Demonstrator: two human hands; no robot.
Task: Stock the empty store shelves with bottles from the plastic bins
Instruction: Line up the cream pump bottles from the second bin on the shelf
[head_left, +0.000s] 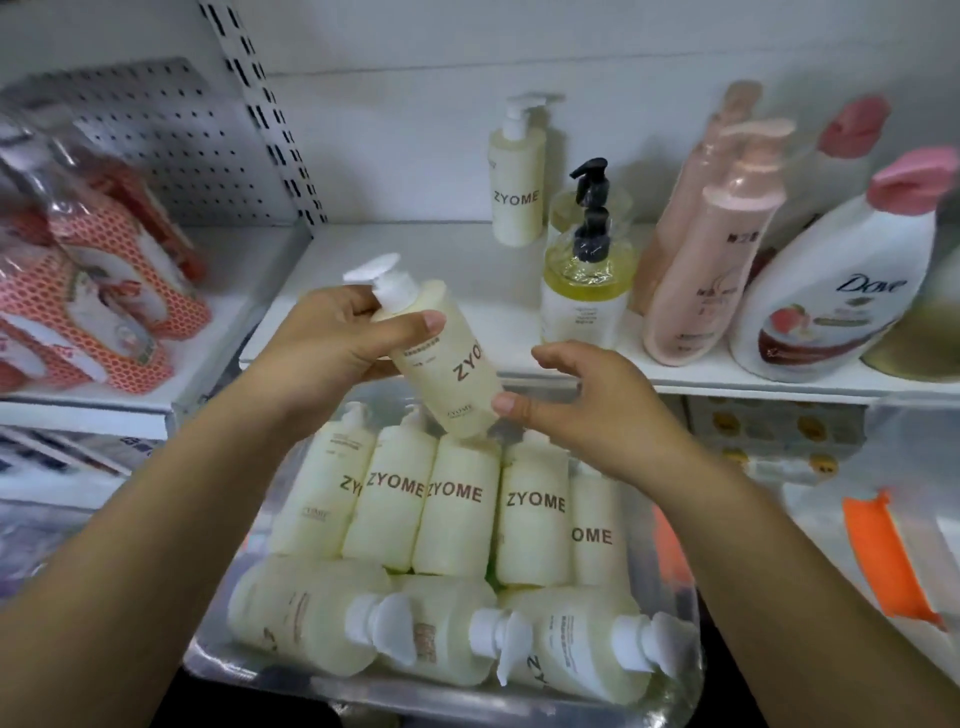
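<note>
Blurry orange packs (104, 312) at left

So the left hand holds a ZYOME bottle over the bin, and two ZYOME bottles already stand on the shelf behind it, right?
Not quite: the head view shows only one upright ZYOME bottle standing on the shelf, not two. The rest holds: the left hand holds the tilted ZYOME bottle over the bin.

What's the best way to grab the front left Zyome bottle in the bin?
Come from above and wrap the grip round the middle of the front left bottle: it lies on its side, pump pointing right toward its neighbour, leaving its top free.
</note>
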